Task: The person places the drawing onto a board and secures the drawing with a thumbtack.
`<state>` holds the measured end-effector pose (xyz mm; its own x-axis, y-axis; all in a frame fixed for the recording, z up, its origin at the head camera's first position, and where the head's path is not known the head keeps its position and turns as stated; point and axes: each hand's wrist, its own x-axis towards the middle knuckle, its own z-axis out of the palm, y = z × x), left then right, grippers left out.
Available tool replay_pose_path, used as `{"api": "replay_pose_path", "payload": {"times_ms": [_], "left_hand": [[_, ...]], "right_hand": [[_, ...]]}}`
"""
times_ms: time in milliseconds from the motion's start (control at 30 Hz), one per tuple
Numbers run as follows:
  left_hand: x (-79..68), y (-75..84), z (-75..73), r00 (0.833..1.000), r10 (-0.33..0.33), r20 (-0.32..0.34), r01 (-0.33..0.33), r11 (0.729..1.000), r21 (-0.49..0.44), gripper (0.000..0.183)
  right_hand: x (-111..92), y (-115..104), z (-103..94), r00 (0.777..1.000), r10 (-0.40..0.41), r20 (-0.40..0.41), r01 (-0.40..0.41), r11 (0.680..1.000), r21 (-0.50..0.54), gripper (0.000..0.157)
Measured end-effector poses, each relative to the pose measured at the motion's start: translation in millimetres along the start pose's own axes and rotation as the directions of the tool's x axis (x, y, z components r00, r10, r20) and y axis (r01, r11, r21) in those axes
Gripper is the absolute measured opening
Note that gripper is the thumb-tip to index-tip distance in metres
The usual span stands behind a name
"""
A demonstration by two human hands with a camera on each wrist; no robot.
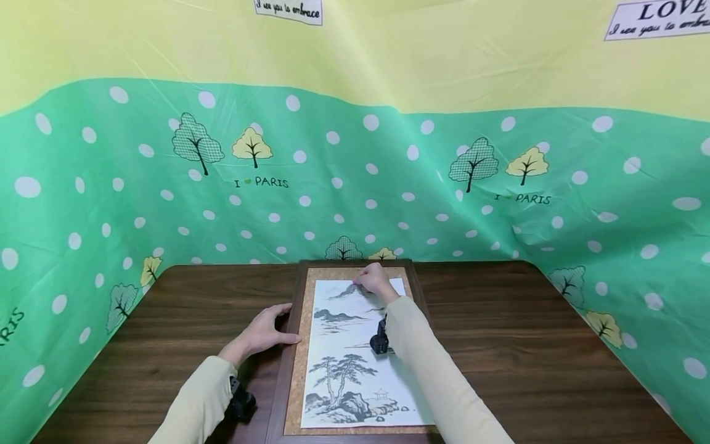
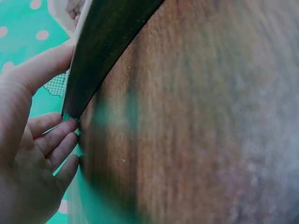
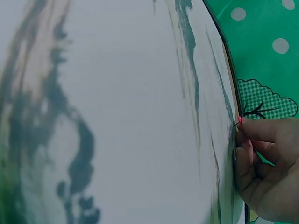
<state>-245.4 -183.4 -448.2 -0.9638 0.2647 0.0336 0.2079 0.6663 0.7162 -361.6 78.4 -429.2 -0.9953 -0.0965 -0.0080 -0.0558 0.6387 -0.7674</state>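
Note:
A tall white sheet with an ink landscape painting (image 1: 328,340) lies on a cork board (image 1: 296,382) with a dark brown wooden frame (image 1: 280,394). Near the sheet's top edge, my right hand (image 1: 374,280) pinches a pink push pin (image 3: 240,120) between thumb and index finger. The pin's thin shaft points toward the paper; whether its tip is in the cork I cannot tell. At the board's left side is my left hand (image 1: 263,333), its thumb resting on the frame and its fairly straight fingers (image 2: 60,135) touching the frame's outer side.
The board sits on a dark wood-grain table (image 1: 493,345), near its far edge. Behind it hangs a green and yellow cloth (image 1: 333,154) with dots and trees. Small black wrist cameras, one (image 1: 379,338) above the sheet and one (image 1: 241,401) left of the frame, are on both wrists.

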Motion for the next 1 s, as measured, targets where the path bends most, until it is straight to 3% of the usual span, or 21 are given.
{"api": "replay_pose_path", "payload": {"times_ms": [233,333,467,600,700,833,1000], "left_hand": [[-0.2,-0.4,0.3,1.000,-0.002,-0.009,0.002,1.000,-0.003,0.082],[-0.7,-1.0,0.4,1.000,-0.003,-0.009,0.003,1.000,-0.004,0.082],[-1.3,-1.5,0.2,1.000,-0.007,-0.010,0.007,1.000,-0.009,0.081],[-1.3,-0.8,-0.5,1.000,-0.016,-0.007,0.016,0.999,-0.029,0.081],[0.1,-0.1,-0.7,1.000,-0.024,0.000,0.024,0.999,-0.033,0.081],[1.5,2.0,-0.9,1.000,-0.013,-0.001,0.013,1.000,-0.023,0.082],[-0.5,1.2,1.8,1.000,-0.021,0.001,0.021,0.999,-0.028,0.083]], "right_hand": [[-2.2,-2.0,-1.2,0.999,0.014,-0.031,-0.015,1.000,-0.021,0.017],[-1.6,-1.2,-0.1,0.999,0.022,-0.040,-0.023,1.000,-0.019,0.024],[-0.6,-0.8,3.1,0.998,0.021,-0.056,-0.023,0.999,-0.028,0.045],[1.1,-2.8,5.8,0.997,0.031,-0.072,-0.034,0.998,-0.044,0.051],[1.1,-4.1,6.7,0.995,0.036,-0.097,-0.044,0.996,-0.077,0.045],[-1.0,-4.6,5.1,0.991,0.013,-0.133,-0.029,0.992,-0.119,0.024],[-6.5,-0.7,1.2,0.994,-0.005,-0.109,-0.002,0.998,-0.067,0.009]]}}
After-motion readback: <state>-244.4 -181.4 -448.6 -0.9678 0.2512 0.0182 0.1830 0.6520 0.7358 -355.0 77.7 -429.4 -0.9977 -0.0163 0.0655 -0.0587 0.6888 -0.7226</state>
